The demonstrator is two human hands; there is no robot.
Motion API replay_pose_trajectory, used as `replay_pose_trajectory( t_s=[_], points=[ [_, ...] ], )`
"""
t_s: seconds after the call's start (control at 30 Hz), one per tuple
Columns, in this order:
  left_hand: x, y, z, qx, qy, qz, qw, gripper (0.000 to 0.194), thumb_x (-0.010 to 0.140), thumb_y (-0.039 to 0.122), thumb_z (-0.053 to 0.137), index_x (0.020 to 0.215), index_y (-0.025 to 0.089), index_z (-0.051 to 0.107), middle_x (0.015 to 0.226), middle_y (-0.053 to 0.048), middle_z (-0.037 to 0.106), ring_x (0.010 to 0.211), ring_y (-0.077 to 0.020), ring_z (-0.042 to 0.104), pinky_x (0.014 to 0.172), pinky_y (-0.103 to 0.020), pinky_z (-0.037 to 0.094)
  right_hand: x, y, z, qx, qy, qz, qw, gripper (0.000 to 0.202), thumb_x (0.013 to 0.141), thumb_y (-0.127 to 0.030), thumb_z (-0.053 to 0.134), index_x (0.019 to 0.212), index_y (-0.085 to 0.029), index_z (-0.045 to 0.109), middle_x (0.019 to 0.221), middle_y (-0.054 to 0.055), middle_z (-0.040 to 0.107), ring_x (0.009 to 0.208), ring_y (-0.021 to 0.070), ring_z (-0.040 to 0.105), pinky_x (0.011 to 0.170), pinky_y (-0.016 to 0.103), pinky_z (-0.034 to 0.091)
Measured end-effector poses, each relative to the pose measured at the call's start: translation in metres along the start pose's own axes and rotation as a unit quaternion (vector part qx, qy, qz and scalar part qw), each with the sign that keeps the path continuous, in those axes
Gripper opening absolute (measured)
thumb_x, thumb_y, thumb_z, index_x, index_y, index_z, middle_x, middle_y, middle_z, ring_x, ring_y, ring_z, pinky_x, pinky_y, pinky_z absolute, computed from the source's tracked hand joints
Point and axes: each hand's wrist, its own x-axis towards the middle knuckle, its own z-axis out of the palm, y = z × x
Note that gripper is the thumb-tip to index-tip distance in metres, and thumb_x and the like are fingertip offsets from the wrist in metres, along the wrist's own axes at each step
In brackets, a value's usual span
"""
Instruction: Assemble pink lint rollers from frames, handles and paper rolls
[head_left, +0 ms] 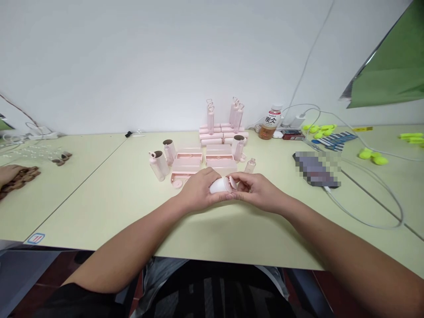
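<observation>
Evidently one piece is only partly put together: the left hand [198,187] is wrapped around a white cylinder [218,185], while the right hand [260,190] pinches a pink round piece [232,182] at its end, tilted rather than flush. Both hands are narrowed on their parts, low over the bench [265,240], in front of the pink items. Judging by how things lie, the loop-topped tubes [211,120] standing among a stack of pink cylinders [212,137] by the wall look complete, and this one does not; how many are left I cannot tell. Among the containers, two pink trays [201,157] lie side by side, their tops off (the inside of each is too small to read with certainty). At their outer sides stand upright round tubs [159,167] with dark brown insides, contents unclear, and clear pink tubes close against them. A small clear bottle [251,165] stands just beyond the right hand and looks empty. Farther back, a white-capped drink bottle [270,123] holds brown liquid in its lower part. At far left, another person's hand [9,173] rests by brown pieces [28,178].
</observation>
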Motion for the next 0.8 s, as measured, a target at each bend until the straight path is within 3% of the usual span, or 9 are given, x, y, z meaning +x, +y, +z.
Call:
replay_pose_trajectory(
  t_s=[0.13, 0.4, 0.57, 0.67, 0.73, 0.8],
  points=[
    [-0.0004, 0.0018, -0.0004, -0.007, -0.018, -0.034, 0.999, 0.056, 0.081, 0.071, 0.053, 0.097, 0.018, 0.062, 0.090, -0.006, 0.065, 0.082, -0.0216, 0.059, 0.067, -0.030, 0.041, 0.0001, -0.0019, 0.0008, -0.014, 0.015, -0.012, 1.000, 0.017, 0.087, -0.036, 0.061, 0.084, -0.019, 0.060, 0.064, -0.004, 0.048, 0.057, 0.0104, 0.041, 0.052, 0.023, 0.031],
    [-0.0005, 0.0048, -0.0022, 0.004, -0.032, -0.067, 0.997, 0.059, 0.080, 0.073, 0.051, 0.097, 0.018, 0.062, 0.089, -0.006, 0.067, 0.079, -0.0218, 0.061, 0.063, -0.029, 0.040, -0.0008, -0.0056, 0.0009, -0.029, 0.012, -0.010, 0.999, 0.023, 0.087, -0.039, 0.062, 0.077, -0.019, 0.057, 0.060, -0.006, 0.044, 0.055, 0.0103, 0.040, 0.052, 0.023, 0.031],
    [0.0006, 0.0022, -0.0012, 0.006, -0.032, -0.066, 0.997, 0.059, 0.080, 0.073, 0.052, 0.098, 0.018, 0.062, 0.091, -0.006, 0.067, 0.080, -0.0219, 0.061, 0.063, -0.029, 0.040, -0.0006, -0.0072, 0.0015, -0.033, 0.013, -0.010, 0.999, 0.021, 0.087, -0.039, 0.062, 0.081, -0.019, 0.061, 0.060, -0.005, 0.048, 0.055, 0.0104, 0.042, 0.051, 0.023, 0.032],
    [0.0007, 0.0008, -0.0006, -0.002, -0.024, -0.070, 0.997, 0.057, 0.078, 0.072, 0.055, 0.098, 0.019, 0.062, 0.092, -0.006, 0.068, 0.081, -0.0222, 0.062, 0.064, -0.030, 0.041, -0.0010, -0.0060, 0.0014, -0.025, 0.016, -0.018, 0.999, 0.023, 0.086, -0.040, 0.062, 0.096, -0.020, 0.067, 0.064, -0.003, 0.054, 0.055, 0.0111, 0.044, 0.051, 0.023, 0.035],
    [0.0004, 0.0004, -0.0006, -0.017, -0.008, -0.074, 0.997, 0.055, 0.077, 0.069, 0.059, 0.099, 0.019, 0.062, 0.094, -0.005, 0.068, 0.082, -0.0223, 0.062, 0.066, -0.030, 0.042, -0.0020, -0.0053, 0.0002, -0.012, 0.051, -0.019, 0.998, 0.030, 0.084, -0.040, 0.064, 0.105, -0.019, 0.067, 0.067, -0.002, 0.059, 0.055, 0.0121, 0.047, 0.052, 0.025, 0.038],
    [0.0000, 0.0003, -0.0012, -0.044, 0.013, -0.082, 0.996, 0.053, 0.076, 0.066, 0.063, 0.099, 0.019, 0.062, 0.094, -0.005, 0.068, 0.083, -0.0220, 0.062, 0.069, -0.031, 0.043, -0.0032, -0.0051, -0.0027, 0.011, 0.135, -0.018, 0.991, 0.030, 0.081, -0.039, 0.065, 0.102, -0.019, 0.067, 0.070, 0.000, 0.063, 0.057, 0.0137, 0.052, 0.054, 0.026, 0.041]
  ],
)
